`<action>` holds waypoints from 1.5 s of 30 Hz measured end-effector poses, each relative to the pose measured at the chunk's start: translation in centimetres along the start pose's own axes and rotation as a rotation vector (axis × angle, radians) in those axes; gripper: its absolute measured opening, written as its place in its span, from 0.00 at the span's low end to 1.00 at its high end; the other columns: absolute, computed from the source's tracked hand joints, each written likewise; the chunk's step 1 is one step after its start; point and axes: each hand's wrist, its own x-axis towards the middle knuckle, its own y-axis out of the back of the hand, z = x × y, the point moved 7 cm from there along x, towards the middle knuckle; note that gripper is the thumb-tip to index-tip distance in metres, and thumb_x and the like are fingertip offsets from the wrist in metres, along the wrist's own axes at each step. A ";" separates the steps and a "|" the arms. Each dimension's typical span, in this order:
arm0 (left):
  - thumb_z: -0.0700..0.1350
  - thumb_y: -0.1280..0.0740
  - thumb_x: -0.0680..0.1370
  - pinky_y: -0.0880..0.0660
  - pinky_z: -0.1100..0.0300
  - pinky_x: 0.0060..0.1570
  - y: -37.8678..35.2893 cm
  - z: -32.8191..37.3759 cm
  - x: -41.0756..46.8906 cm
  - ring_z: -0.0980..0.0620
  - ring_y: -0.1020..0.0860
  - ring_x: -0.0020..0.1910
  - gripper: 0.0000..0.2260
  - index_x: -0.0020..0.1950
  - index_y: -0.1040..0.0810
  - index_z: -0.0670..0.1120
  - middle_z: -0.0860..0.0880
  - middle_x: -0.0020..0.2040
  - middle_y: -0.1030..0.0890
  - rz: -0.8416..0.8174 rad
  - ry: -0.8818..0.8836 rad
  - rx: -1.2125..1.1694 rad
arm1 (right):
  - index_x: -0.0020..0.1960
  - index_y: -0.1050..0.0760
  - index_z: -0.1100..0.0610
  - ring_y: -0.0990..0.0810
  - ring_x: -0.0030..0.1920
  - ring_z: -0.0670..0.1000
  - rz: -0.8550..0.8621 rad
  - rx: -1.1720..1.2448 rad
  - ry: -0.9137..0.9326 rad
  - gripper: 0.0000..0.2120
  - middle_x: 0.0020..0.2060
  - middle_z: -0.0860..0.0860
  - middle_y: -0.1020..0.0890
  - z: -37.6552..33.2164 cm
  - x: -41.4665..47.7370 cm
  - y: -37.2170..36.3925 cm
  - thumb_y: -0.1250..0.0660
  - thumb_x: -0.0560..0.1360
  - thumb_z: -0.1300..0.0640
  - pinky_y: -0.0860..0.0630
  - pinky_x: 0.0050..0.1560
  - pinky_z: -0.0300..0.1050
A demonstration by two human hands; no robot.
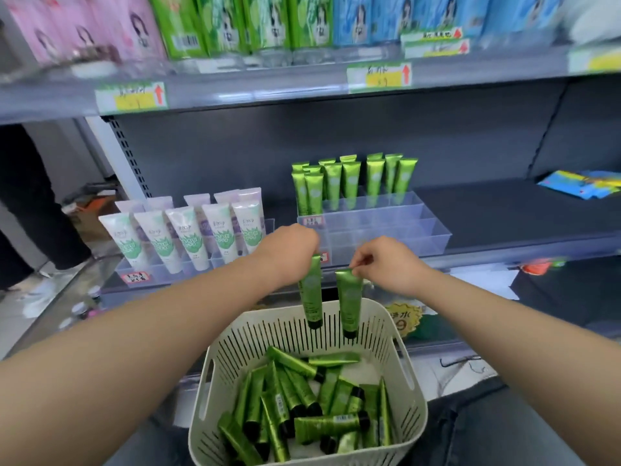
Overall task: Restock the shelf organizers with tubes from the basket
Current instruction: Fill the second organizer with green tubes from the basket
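My left hand (291, 245) grips a green tube (312, 290) by its crimped end, so it hangs cap down. My right hand (386, 264) pinches a second green tube (349, 302) the same way, just to the right of the first. Both tubes dangle over the far rim of the cream slotted basket (265, 334), which holds several more green tubes (302, 405). Ahead on the shelf stands a clear tiered organizer (386, 227). Its back row holds several upright green tubes (349, 181), and its front rows are bare.
A second organizer with white tubes (188, 237) stands to the left on the same shelf. Boxed goods line the upper shelf (255, 95). Blue packets (584, 185) lie at the far right. A person's dark trouser legs (30, 210) stand at the left.
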 end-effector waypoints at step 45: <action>0.35 0.41 0.75 0.26 0.53 0.47 5.4 -5.6 24.3 0.41 0.23 0.51 0.14 0.56 0.22 0.46 0.45 0.57 0.23 0.331 -0.038 -0.029 | 0.43 0.19 0.56 0.25 0.34 0.45 0.495 0.141 0.039 0.03 0.34 0.49 0.21 5.7 20.5 11.5 0.32 0.73 0.62 0.35 0.31 0.27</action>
